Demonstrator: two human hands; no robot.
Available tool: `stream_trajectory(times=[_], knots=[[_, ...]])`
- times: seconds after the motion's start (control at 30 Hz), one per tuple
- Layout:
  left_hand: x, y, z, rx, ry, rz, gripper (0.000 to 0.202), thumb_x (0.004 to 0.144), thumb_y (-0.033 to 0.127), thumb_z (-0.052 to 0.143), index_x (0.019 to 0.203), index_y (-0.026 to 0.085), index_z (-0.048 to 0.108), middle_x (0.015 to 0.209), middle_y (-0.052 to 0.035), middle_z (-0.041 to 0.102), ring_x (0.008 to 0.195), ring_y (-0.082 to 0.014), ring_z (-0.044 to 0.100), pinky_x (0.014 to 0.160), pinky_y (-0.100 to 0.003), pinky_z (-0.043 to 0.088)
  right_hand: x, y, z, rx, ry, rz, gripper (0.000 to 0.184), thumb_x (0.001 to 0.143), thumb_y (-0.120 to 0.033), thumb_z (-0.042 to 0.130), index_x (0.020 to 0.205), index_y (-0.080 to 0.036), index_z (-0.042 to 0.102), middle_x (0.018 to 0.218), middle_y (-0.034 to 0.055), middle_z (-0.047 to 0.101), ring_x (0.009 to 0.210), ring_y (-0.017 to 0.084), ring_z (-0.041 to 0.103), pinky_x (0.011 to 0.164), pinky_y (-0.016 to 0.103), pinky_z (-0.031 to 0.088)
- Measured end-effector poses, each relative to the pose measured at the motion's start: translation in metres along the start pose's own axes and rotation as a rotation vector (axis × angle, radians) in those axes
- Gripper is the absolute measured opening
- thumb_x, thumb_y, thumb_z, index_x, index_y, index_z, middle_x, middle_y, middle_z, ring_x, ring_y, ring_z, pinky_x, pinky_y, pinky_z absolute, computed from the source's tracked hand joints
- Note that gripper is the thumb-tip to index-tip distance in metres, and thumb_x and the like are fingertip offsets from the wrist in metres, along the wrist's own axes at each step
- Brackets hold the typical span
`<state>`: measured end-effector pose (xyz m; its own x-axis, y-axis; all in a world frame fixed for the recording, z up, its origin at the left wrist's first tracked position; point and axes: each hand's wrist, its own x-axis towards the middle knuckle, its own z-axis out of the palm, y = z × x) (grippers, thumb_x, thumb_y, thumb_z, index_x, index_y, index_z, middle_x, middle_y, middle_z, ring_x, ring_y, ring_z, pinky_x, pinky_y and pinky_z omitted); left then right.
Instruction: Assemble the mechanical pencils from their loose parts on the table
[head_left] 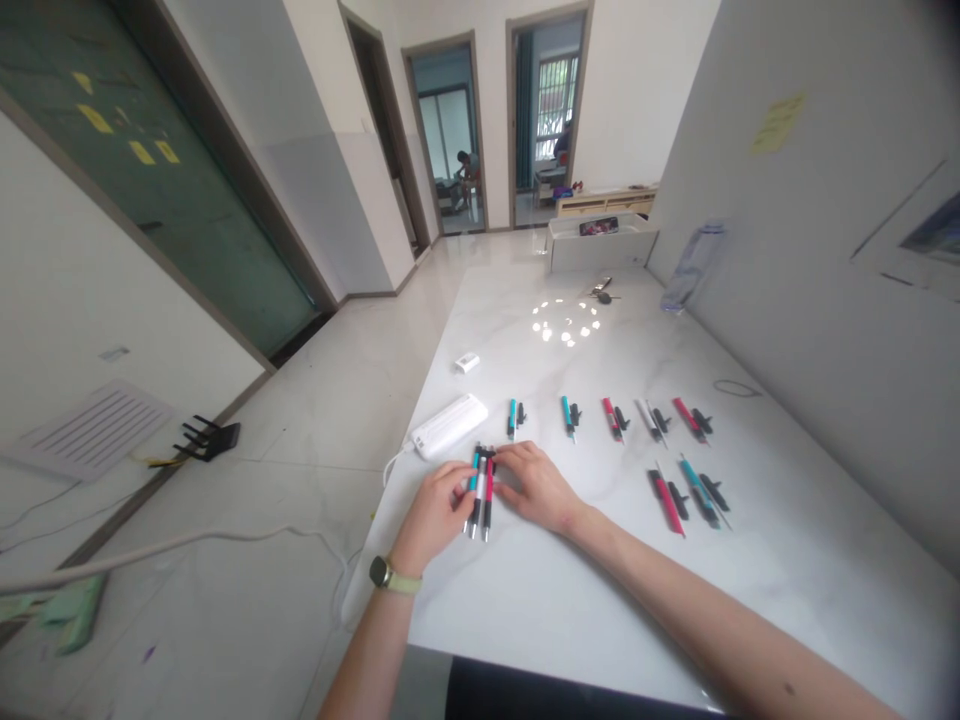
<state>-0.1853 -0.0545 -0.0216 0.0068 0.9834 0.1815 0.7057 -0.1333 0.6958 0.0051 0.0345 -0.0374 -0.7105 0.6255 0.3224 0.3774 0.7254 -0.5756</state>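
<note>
Three assembled click pens lie side by side on the white table between my hands: a blue pen (475,472), a white pen (481,480) and a red pen (489,490). My left hand (436,508) closes on the row from the left, thumb and fingers against the blue and white pens. From the right, my right hand (538,487) presses its bent fingers near the upper end of the red pen, its thumb lower down. Together the hands hold the row; some fingertip contact is hidden. A white power strip (450,425) lies just beyond my left hand.
Sets of pen parts, such as a blue barrel (566,412) and a red barrel (666,502), lie in rows to the right. Farther off are a small white adapter (466,363), a plastic bottle (694,265) by the wall and a white box (600,247) bearing a phone (598,227).
</note>
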Motion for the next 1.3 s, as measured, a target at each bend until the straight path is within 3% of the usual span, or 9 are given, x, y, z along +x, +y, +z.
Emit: stream_trajectory(times=[0.57,0.73,1.03,1.17,1.3], knots=[[-0.005,0.007,0.008,0.049,0.022,-0.052,0.039,0.076,0.007,0.049,0.106,0.023,0.067,0.116,-0.0064,0.061,0.062,-0.0113,0.057,0.068,-0.03,0.055,-0.001,-0.003,0.001,-0.025,-0.006,0.012,0.031,0.084,-0.025,0.063,0.115,-0.02,0.06,0.116,0.0086,0.063,0.108,0.026,0.051,0.093,0.041,0.04],[-0.004,-0.002,0.012,0.037,0.015,-0.02,0.042,0.076,0.008,0.048,0.111,0.025,0.064,0.114,-0.0061,0.062,0.064,-0.0142,0.059,0.066,-0.03,0.055,-0.002,-0.003,0.001,-0.037,0.005,0.021,0.033,0.082,-0.027,0.063,0.115,-0.021,0.06,0.113,0.0069,0.063,0.106,0.026,0.052,0.092,0.039,0.04],[-0.002,-0.02,0.015,0.152,0.05,0.009,0.03,0.085,0.029,0.051,0.112,0.027,0.065,0.123,-0.0065,0.058,0.074,-0.0188,0.064,0.08,-0.036,0.056,-0.003,-0.004,0.001,-0.038,0.001,0.032,0.039,0.076,-0.026,0.067,0.114,-0.02,0.06,0.114,0.0079,0.063,0.104,0.025,0.055,0.094,0.037,0.041],[-0.003,-0.021,0.015,0.158,0.075,0.007,0.03,0.087,0.036,0.05,0.112,0.027,0.064,0.123,-0.0064,0.058,0.073,-0.0181,0.064,0.077,-0.035,0.057,-0.005,-0.001,-0.021,0.058,0.008,-0.017,0.042,0.076,-0.023,0.066,0.118,-0.018,0.058,0.118,0.0101,0.062,0.108,0.025,0.057,0.097,0.035,0.042],[0.0,-0.01,0.015,0.144,0.136,0.036,0.027,0.088,0.035,0.051,0.11,0.026,0.064,0.121,-0.0058,0.059,0.074,-0.0173,0.063,0.075,-0.033,0.056,-0.018,0.016,-0.071,0.116,0.022,0.07,0.03,0.085,-0.024,0.058,0.114,-0.018,0.062,0.112,0.0086,0.065,0.09,0.019,0.064,0.081,0.028,0.049]])
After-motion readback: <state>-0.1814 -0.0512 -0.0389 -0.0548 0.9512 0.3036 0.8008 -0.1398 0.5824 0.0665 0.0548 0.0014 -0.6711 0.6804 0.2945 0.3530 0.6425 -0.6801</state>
